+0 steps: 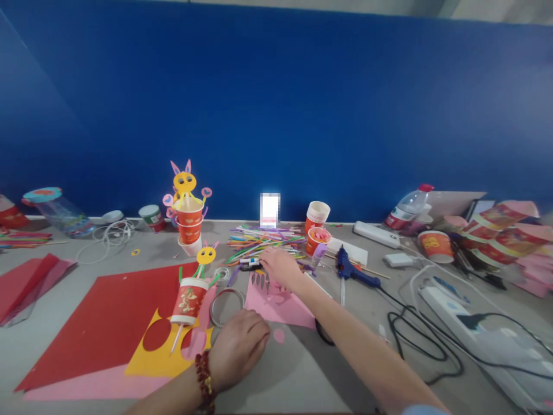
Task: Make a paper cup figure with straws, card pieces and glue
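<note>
My left hand (242,344), with a dark red bead bracelet at the wrist, rests on the table with its fingers curled together. What they hold, if anything, is hidden. Close to it lie a roll of tape (215,317) and a small pink paper disc (279,335). My right hand (280,266) reaches forward over the pink paper sheet (276,311), its fingers stretched toward black-and-white markers (249,264); no held thing shows. Left of these, a red paper cup with a yellow bunny head (190,301) lies on yellow paper with round cutouts (147,360).
A stacked-cup bunny figure (190,218) stands behind. Colourful pipe cleaners (242,237) are heaped by the blue wall. A blue glue gun (351,271) trails its black cable rightward to a power strip (453,323). Red paper (99,323) covers the left.
</note>
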Tool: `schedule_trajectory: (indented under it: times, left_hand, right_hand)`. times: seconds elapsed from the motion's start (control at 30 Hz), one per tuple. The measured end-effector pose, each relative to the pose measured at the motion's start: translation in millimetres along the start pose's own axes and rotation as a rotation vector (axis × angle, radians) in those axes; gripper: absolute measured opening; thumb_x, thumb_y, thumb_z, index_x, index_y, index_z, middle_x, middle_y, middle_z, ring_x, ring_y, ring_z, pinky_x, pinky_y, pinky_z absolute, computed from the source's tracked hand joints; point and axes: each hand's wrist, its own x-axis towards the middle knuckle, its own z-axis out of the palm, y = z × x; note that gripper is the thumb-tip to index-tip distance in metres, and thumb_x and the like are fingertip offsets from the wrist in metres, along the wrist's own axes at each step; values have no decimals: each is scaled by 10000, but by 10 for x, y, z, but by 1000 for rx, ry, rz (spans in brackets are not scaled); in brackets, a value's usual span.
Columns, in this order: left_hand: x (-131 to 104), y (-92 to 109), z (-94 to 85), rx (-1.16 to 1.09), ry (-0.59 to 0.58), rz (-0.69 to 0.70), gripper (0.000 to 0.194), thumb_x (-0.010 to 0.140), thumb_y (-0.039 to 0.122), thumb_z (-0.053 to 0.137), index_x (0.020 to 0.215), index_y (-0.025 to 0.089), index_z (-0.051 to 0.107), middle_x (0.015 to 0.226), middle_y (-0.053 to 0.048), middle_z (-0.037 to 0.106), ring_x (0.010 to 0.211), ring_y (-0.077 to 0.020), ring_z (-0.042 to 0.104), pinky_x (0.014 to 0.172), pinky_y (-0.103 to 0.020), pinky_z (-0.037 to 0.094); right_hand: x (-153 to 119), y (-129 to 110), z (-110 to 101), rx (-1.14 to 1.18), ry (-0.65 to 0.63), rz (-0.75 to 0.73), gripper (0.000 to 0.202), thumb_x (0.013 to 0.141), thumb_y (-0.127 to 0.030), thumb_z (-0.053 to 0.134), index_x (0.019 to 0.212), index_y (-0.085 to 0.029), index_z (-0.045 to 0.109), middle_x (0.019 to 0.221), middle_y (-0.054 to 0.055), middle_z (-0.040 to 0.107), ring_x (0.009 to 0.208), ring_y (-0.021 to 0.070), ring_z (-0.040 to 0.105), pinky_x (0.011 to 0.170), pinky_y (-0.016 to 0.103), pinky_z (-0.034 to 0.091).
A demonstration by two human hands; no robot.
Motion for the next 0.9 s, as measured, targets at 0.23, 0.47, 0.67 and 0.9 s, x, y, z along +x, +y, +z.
schedule_trajectory:
  times: [0.23,0.47,0.67,0.9]
  left_hand:
    - [-34,-96,25,-68,185,30,144,904,102,474,891,198,581,758,-26,658,702,-178,571,675,-303,423]
    - [-14,-80,-2,-136,249,10,141,895,96,488,889,200,583,754,-23,662,709,-175,583,679,-307,452]
    - [-49,-120,-105,-123,399,-67,219,912,79,480,1063,202,580,993,-73,673,958,-197,630,850,-348,530]
    - [4,-65,-334,236,466,-88,502,900,112,578,1376,162,427,1392,-194,505,1341,-339,438,1080,-584,383]
  right_hand:
    - [424,-32,139,-68,-174,43,320,960,-308,634,1229,-139,599,1232,109,624,1035,240,652,872,435,561]
    - [564,41,27,55,-218,88,301,964,-316,627,1216,-153,605,1213,92,634,1012,230,657,858,433,565]
    - [501,168,-317,364,96,49,269,1047,-245,378,1181,-181,602,1064,93,705,958,212,662,805,321,515]
    - [-275,-94,-563,678,62,-155,150,954,-316,573,903,-226,682,710,-30,674,622,131,615,579,209,460]
